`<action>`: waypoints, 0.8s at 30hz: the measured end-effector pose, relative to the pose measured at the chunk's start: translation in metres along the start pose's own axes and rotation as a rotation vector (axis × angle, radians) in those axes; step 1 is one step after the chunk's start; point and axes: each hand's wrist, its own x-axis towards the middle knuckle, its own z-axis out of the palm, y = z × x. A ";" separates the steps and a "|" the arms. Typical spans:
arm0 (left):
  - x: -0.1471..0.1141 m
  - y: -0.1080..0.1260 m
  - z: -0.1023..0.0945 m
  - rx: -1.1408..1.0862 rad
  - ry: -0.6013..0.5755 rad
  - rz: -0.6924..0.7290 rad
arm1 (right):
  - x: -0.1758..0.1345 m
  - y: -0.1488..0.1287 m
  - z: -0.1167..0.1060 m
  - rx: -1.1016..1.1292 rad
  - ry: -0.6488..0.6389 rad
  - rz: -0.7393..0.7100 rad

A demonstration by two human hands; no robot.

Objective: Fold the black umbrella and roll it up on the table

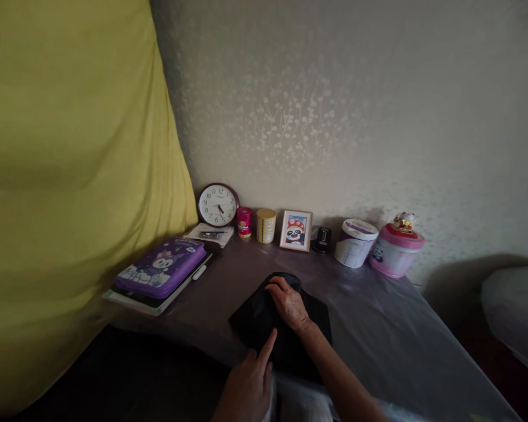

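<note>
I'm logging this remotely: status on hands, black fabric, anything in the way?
Right hand on black fabric. Left hand index extended over it, contact unclear. Purple case apart, to its left.

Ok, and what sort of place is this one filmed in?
Likely a room in a home, judging by the patterned wallpaper, the hanging yellow cloth and the panda picture on the table.

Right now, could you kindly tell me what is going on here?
A person is handling a dark, fabric-like item on the table. The right hand lies on its upper part; the left hand extends its index finger over the item. A purple case lies off to the left, and a clock and framed picture stand near the wall.
</note>
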 end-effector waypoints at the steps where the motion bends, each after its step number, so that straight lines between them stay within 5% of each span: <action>1: 0.000 0.000 0.001 -0.008 0.005 -0.011 | -0.002 -0.001 -0.002 0.011 0.000 0.002; 9: 0.001 -0.001 0.005 -0.059 0.028 -0.035 | -0.033 0.005 -0.018 0.073 0.056 0.012; 16: 0.002 -0.006 0.008 -0.128 0.039 -0.022 | -0.014 0.051 -0.003 -0.053 0.080 0.090; 24: 0.005 -0.015 0.013 -0.331 0.050 0.017 | -0.019 0.046 0.001 0.053 0.011 0.061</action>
